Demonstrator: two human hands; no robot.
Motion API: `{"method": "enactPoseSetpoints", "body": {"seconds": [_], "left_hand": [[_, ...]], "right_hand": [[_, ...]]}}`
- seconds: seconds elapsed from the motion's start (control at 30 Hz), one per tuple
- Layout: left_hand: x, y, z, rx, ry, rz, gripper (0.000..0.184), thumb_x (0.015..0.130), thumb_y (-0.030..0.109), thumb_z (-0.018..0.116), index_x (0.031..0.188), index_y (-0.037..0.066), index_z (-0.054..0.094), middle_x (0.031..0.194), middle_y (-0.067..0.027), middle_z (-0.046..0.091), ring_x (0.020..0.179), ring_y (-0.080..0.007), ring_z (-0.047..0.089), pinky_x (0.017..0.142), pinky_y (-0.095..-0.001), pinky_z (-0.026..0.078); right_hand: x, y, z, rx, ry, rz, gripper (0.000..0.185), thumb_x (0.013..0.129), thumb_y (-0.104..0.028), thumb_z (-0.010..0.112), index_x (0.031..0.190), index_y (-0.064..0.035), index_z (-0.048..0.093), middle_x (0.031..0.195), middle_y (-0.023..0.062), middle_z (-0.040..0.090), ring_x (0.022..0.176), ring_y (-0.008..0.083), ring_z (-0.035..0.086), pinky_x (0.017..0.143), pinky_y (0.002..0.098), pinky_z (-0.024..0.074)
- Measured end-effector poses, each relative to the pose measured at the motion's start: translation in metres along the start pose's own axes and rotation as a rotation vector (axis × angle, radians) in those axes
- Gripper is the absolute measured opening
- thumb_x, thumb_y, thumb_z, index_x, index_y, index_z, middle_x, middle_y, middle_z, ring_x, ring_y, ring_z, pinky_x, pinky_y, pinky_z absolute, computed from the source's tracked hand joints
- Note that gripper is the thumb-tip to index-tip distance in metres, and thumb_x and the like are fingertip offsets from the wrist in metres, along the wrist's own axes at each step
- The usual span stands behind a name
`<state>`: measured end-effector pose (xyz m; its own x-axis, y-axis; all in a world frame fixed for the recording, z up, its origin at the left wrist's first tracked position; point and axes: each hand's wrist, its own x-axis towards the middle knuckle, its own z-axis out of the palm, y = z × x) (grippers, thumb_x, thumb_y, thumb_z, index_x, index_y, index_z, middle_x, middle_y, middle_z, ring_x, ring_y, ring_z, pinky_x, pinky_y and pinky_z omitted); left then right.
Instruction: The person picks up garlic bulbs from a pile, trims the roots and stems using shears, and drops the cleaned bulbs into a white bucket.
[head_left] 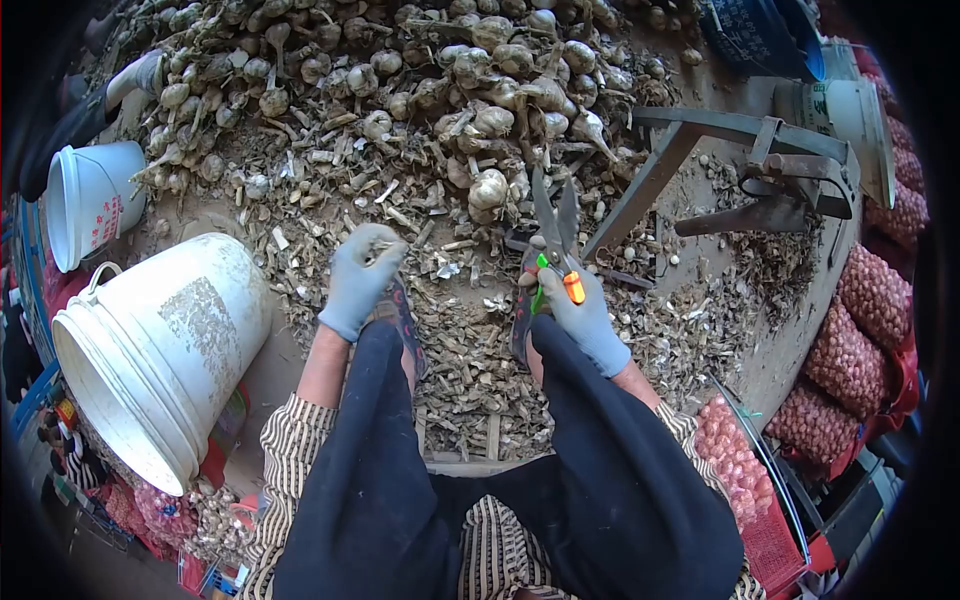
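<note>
My left hand (pixel 362 280), in a pale grey glove, is raised over the trimmings above my left knee. Its fingers are curled together in a pinch, and whatever they hold is too small to make out. In my right hand (pixel 588 318), gloved the same way, is a pair of garlic shears (pixel 560 218) with green and orange handles. The blades point away from me and stand apart. Just past their tips, a garlic bulb (pixel 488 190) lies at the near edge of a big heap of garlic (pixel 470 75). Cut stems and dry skins (pixel 460 370) cover the ground between my feet.
On the left stand a large white bucket (pixel 225 300), tipped toward me, and a smaller pale bucket (pixel 120 180). A metal frame (pixel 690 130) rises at right, near a dark blue bucket (pixel 750 35). Red net sacks of garlic (pixel 840 360) line the right. Another person's gloved hand (pixel 150 75) shows upper left.
</note>
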<state>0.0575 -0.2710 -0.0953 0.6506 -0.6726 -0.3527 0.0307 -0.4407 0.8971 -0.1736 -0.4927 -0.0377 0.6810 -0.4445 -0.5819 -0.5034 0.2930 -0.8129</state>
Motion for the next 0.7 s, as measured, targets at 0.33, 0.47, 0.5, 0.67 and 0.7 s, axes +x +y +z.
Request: {"method": "enactPoseSetpoints", "body": {"seconds": [0.33,0.47,0.5,0.67,0.7], "left_hand": [[0.094,0.062,0.083,0.773,-0.174,0.287,0.053,0.084,0.022,0.076,0.135,0.017,0.062,0.107,-0.0115,0.072,0.092,-0.0302,0.072,0.077,-0.0384,0.058],[0.063,0.066,0.044,-0.006,-0.118,-0.054,0.046,0.083,0.029,0.084,0.119,0.004,0.069,0.094,-0.0089,0.075,0.074,-0.0137,0.070,0.063,-0.0279,0.054],[0.052,0.073,0.036,-0.305,-0.139,-0.269,0.047,0.082,0.030,0.087,0.114,0.000,0.070,0.090,-0.0088,0.075,0.070,-0.0115,0.069,0.060,-0.0249,0.053],[0.021,0.094,0.036,-0.108,-0.154,-0.269,0.048,0.082,0.028,0.087,0.115,-0.003,0.069,0.085,-0.0043,0.072,0.065,-0.0063,0.064,0.056,-0.0212,0.050],[0.020,0.091,0.037,-0.110,-0.162,-0.271,0.048,0.082,0.028,0.087,0.115,-0.003,0.069,0.085,-0.0043,0.072,0.065,-0.0063,0.064,0.056,-0.0212,0.050]], "right_hand": [[-0.001,-0.014,-0.011,-0.150,0.092,-0.102,0.043,0.100,-0.020,0.065,0.140,-0.0059,0.059,0.095,0.0089,0.076,0.078,0.0176,0.070,0.074,0.0328,0.0545],[-0.001,-0.021,-0.009,-0.831,0.120,-0.483,0.051,0.090,-0.023,0.073,0.138,-0.0085,0.060,0.092,0.0129,0.069,0.084,0.0332,0.067,0.075,0.0433,0.0529],[0.000,-0.021,-0.008,-0.826,0.120,-0.484,0.051,0.090,-0.023,0.073,0.138,-0.0085,0.060,0.092,0.0129,0.069,0.084,0.0332,0.067,0.075,0.0433,0.0529],[0.008,-0.027,-0.008,-1.183,0.075,-0.530,0.061,0.086,-0.026,0.075,0.142,-0.0094,0.055,0.099,0.0101,0.066,0.093,0.0285,0.065,0.077,0.0424,0.0499],[0.011,-0.030,-0.008,-1.230,0.060,-0.549,0.063,0.085,-0.026,0.075,0.142,-0.0095,0.056,0.099,0.0098,0.066,0.093,0.0280,0.064,0.077,0.0423,0.0496]]}}
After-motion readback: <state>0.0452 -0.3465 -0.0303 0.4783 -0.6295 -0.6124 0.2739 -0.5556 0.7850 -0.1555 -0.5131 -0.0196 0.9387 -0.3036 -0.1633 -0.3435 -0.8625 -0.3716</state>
